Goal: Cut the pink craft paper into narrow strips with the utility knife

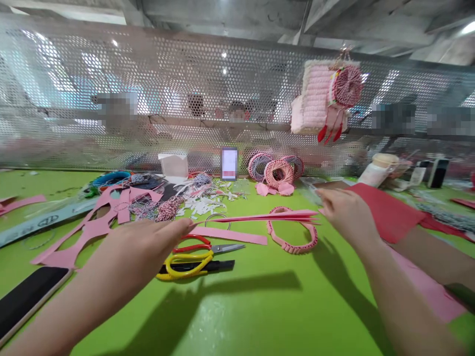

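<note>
While both hands hold it up off the green table [260, 306], the pink paper strip [260, 217] is stretched between them, so the step in hand looks like drawing a folded strip taut and straight. The left hand [148, 244] pinches the narrow tip between its fingertips. The right hand [347, 215] closes on the wider end, where several layers fan apart a little, though the exact hold there is hidden behind the fingers. The strip's long axis runs left to right across the view, almost level and climbing slightly toward the right hand, and it tapers so that its point faces the left hand. It hovers just above a woven pink ring [293, 244] and a flat pink band [230, 236] lying on the table, touching neither as far as can be told. Red scissors [196, 243] and yellow scissors [185, 264] rest below the left fingertips, and a red sheet [386, 210] lies beyond the right wrist. By my judgement, further handling calls for even tension from both ends and a firm pinch on the loose layers at the right, which could splay or slip.
</note>
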`<move>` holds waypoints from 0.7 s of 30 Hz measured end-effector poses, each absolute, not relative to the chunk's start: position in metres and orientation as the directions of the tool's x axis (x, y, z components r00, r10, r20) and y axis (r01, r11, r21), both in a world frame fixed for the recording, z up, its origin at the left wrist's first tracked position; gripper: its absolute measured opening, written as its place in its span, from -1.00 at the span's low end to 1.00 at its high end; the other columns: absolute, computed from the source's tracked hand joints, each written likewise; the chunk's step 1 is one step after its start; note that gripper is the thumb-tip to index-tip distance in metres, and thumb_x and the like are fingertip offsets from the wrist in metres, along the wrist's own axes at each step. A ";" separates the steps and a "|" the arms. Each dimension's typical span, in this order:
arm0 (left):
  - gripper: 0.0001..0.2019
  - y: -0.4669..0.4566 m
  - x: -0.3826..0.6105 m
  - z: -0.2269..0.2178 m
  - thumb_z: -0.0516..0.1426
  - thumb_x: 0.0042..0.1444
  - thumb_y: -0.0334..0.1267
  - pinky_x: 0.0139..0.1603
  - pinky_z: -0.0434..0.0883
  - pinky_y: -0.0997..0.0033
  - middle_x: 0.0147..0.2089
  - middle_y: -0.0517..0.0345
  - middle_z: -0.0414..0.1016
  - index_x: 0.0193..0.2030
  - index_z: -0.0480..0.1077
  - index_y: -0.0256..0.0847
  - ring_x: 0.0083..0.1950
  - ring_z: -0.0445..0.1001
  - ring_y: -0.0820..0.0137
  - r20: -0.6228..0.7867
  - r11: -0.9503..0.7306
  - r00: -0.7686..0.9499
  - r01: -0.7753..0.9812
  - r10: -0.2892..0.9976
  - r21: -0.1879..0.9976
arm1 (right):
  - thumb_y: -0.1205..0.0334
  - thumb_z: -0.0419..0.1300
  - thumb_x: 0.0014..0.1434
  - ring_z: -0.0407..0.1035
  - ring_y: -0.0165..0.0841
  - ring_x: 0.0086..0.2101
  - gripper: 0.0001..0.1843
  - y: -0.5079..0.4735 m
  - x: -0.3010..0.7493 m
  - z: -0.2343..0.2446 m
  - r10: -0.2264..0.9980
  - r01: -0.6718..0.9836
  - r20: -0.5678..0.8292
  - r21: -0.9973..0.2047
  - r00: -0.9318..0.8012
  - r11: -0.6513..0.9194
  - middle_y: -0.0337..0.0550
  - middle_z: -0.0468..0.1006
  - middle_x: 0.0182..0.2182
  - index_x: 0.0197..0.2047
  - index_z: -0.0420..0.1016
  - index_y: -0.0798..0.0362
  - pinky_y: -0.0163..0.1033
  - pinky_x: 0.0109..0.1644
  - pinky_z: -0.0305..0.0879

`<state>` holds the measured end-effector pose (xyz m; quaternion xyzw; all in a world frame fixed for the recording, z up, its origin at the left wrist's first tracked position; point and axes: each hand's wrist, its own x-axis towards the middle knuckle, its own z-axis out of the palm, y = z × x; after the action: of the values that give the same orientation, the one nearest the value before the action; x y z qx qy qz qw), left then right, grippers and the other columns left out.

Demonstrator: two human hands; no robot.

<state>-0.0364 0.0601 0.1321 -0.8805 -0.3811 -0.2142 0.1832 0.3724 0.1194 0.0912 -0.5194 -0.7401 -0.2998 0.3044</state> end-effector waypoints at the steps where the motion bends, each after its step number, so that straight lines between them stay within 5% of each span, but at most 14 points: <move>1: -0.67 0.061 -0.039 0.132 -0.10 0.19 -0.42 -0.64 0.19 0.41 -0.58 0.16 0.50 -0.20 0.49 -0.17 -0.65 0.42 0.31 0.511 -0.629 0.624 0.754 0.592 -0.192 | 0.39 0.03 0.24 0.51 -0.13 -0.47 -0.71 0.118 0.378 0.095 0.577 0.964 0.785 0.097 -0.227 0.247 0.07 0.65 -0.45 -0.27 0.61 0.14 -0.10 -0.36 0.35; 5: -0.61 0.068 -0.032 0.123 -0.11 0.07 -0.55 -0.68 0.13 0.45 -0.64 0.20 0.46 -0.24 0.51 -0.17 -0.69 0.39 0.33 0.463 -0.597 0.680 0.728 0.569 -0.336 | 0.22 0.01 0.36 0.55 -0.17 -0.27 -0.71 0.098 0.359 0.107 0.526 0.966 0.840 -0.006 -0.136 0.259 0.05 0.66 -0.22 -0.06 0.53 0.11 -0.15 -0.25 0.42; 7: -0.59 0.070 -0.023 0.116 -0.06 -0.03 -0.61 -0.64 0.16 0.45 -0.61 0.20 0.50 -0.24 0.52 -0.17 -0.66 0.43 0.33 0.394 -0.587 0.691 0.723 0.607 -0.364 | 0.13 0.02 0.38 0.53 -0.22 -0.12 -0.70 0.085 0.328 0.105 0.574 0.879 0.770 -0.035 -0.279 0.475 -0.02 0.64 -0.13 0.01 0.47 0.08 -0.15 -0.10 0.45; 10: -0.55 0.072 -0.012 0.108 0.00 -0.12 -0.65 -0.53 0.26 0.44 -0.47 0.20 0.61 -0.18 0.52 -0.16 -0.54 0.53 0.32 0.259 -0.653 0.739 0.672 0.621 -0.350 | 0.11 0.21 0.26 0.30 -0.07 0.17 -0.46 0.071 0.279 0.092 0.613 0.744 0.539 0.038 -0.578 0.668 0.09 0.45 0.17 0.26 0.28 0.07 0.16 0.25 0.16; 12: -0.54 0.075 -0.009 0.105 0.02 -0.08 -0.64 -0.48 0.29 0.46 -0.40 0.24 0.64 -0.12 0.50 -0.13 -0.48 0.55 0.36 0.210 -0.714 0.779 0.626 0.590 -0.315 | 0.28 0.28 0.18 0.33 -0.05 0.14 -0.34 0.069 0.257 0.079 0.700 0.725 0.280 -0.024 -0.657 0.689 0.10 0.43 0.17 0.32 0.21 0.06 0.12 0.20 0.22; 15: -0.64 0.084 -0.009 0.096 0.04 0.06 -0.56 -0.42 0.33 0.44 -0.37 0.20 0.64 -0.10 0.49 -0.15 -0.45 0.55 0.35 0.258 -0.707 0.782 0.623 0.567 -0.336 | 0.51 0.11 0.17 0.55 -0.17 -0.23 -0.39 0.072 0.245 0.064 0.820 0.819 -0.074 -0.149 -0.568 0.554 0.02 0.64 -0.13 0.28 0.26 0.05 -0.16 -0.20 0.40; 19: -0.61 0.091 0.003 0.070 0.01 0.15 -0.53 0.03 0.36 0.19 -0.01 -0.06 0.62 0.08 0.44 -0.26 -0.04 0.57 0.20 0.372 -0.683 0.777 0.627 0.508 -0.376 | 0.40 -0.03 0.33 0.56 -0.16 -0.33 -0.68 0.071 0.242 0.059 0.862 0.865 -0.111 -0.156 -0.495 0.477 0.09 0.65 -0.27 0.05 0.45 0.18 -0.22 -0.34 0.32; 21: -0.61 0.087 0.015 0.055 -0.03 0.22 -0.48 0.17 0.28 0.23 0.07 0.07 0.59 0.10 0.44 -0.19 0.04 0.54 0.29 0.410 -0.722 0.804 0.579 0.429 -0.379 | 0.23 -0.10 0.42 0.56 -0.15 -0.33 -0.64 0.067 0.238 0.059 0.860 0.863 -0.116 -0.166 -0.497 0.477 0.10 0.65 -0.27 0.04 0.45 0.18 -0.22 -0.35 0.31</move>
<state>0.0154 0.0871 0.0545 -0.9159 -0.2752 -0.1484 0.2517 0.2378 0.0674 0.0588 -0.5014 -0.8592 0.1017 -0.0083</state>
